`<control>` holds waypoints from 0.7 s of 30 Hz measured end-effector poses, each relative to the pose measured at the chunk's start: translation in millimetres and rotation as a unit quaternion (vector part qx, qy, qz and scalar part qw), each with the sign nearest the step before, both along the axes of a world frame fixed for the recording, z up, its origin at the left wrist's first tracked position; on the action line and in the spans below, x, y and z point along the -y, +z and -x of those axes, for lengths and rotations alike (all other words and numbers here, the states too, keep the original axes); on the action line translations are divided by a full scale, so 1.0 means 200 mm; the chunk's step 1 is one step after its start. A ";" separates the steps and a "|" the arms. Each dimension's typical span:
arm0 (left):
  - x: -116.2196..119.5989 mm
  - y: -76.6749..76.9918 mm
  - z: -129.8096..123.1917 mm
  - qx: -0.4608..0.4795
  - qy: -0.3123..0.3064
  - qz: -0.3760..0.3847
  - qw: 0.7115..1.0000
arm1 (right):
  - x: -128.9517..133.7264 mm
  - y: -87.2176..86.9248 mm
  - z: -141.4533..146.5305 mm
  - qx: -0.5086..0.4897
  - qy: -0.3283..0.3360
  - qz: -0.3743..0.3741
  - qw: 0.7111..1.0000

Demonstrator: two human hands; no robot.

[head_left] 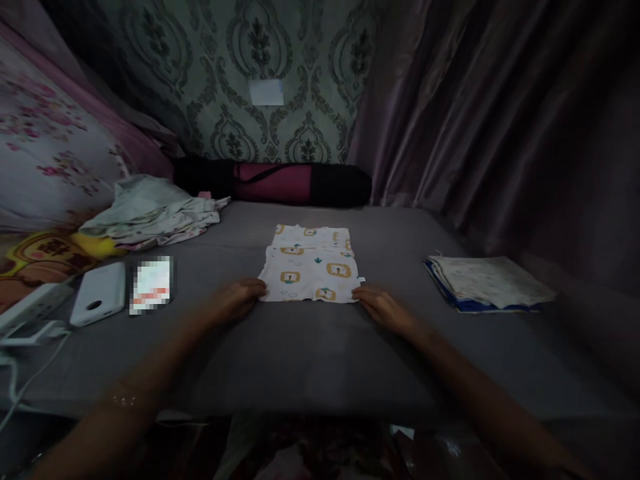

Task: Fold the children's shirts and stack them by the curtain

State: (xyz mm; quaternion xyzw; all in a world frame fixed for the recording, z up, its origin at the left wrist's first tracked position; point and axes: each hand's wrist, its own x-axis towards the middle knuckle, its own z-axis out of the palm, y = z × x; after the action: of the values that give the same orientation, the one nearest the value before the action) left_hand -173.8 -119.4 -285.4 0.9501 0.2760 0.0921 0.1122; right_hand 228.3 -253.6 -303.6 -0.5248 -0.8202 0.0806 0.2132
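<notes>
A small white cloth (313, 270) printed with yellow lion faces and green leaves lies spread on the grey bed sheet in front of me. A crease crosses it toward its far end, and a small white tag sticks out at its right edge. My left hand (239, 298) pinches the cloth's near left corner. At the near right corner, my right hand (380, 307) has its fingers closed on the cloth's edge. Both forearms reach in from the bottom of the view.
To the right lies a stack of folded cloths (493, 281). At left are a heap of crumpled clothes (155, 207), a white power bank (100, 293), a pixelated bright object (151, 285) and a power strip (35, 307) with cables. A black and magenta rolled bag (275, 182) lies along the wall.
</notes>
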 end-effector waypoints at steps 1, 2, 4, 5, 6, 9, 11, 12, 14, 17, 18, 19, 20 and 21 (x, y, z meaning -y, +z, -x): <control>0.01 0.01 -0.01 0.000 0.004 0.002 1.000 | 0.00 0.00 0.00 -0.010 -0.001 0.000 1.000; 0.01 0.01 -0.01 0.001 0.008 0.007 1.000 | -0.01 0.01 0.01 -0.018 -0.004 0.001 1.000; 0.02 0.01 -0.03 0.013 0.024 0.010 1.000 | -0.01 0.03 0.02 -0.032 -0.009 0.011 0.999; 0.01 0.00 -0.03 0.022 0.033 0.010 0.999 | -0.01 0.05 0.02 -0.037 -0.011 0.020 0.999; 0.00 0.00 -0.04 0.031 0.039 0.010 0.999 | -0.02 0.07 0.02 -0.043 -0.013 0.031 0.999; -0.03 -0.01 -0.06 0.064 0.059 0.027 0.996 | -0.04 0.12 0.02 -0.064 -0.028 0.076 0.995; -0.06 0.01 -0.09 0.080 0.101 0.058 0.990 | -0.06 0.14 0.01 -0.083 -0.051 0.108 0.989; -0.07 0.03 -0.10 0.088 0.134 0.076 0.984 | -0.08 0.14 0.00 -0.096 -0.065 0.119 0.986; -0.10 0.08 -0.14 0.110 0.198 0.109 0.968 | -0.14 0.15 -0.02 -0.130 -0.095 0.120 0.980; -0.16 0.16 -0.20 0.175 0.234 0.137 0.947 | -0.24 0.16 -0.03 -0.185 -0.134 0.084 0.970; -0.18 0.18 -0.22 0.195 0.234 0.143 0.942 | -0.28 0.16 -0.04 -0.200 -0.145 0.073 0.966; -0.21 0.19 -0.24 0.212 0.236 0.146 0.937 | -0.33 0.17 -0.04 -0.213 -0.154 0.065 0.963; -0.24 0.20 -0.26 0.222 0.242 0.147 0.933 | -0.37 0.17 -0.05 -0.223 -0.162 0.062 0.959; -0.27 0.21 -0.27 0.225 0.248 0.148 0.931 | -0.41 0.17 -0.05 -0.230 -0.169 0.060 0.956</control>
State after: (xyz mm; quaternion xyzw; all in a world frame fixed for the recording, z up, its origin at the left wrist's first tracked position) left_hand -119.7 -65.2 -244.0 0.7783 0.4809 0.2867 0.2841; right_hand 238.5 -171.2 -269.2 -0.6347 -0.6417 0.2109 0.3753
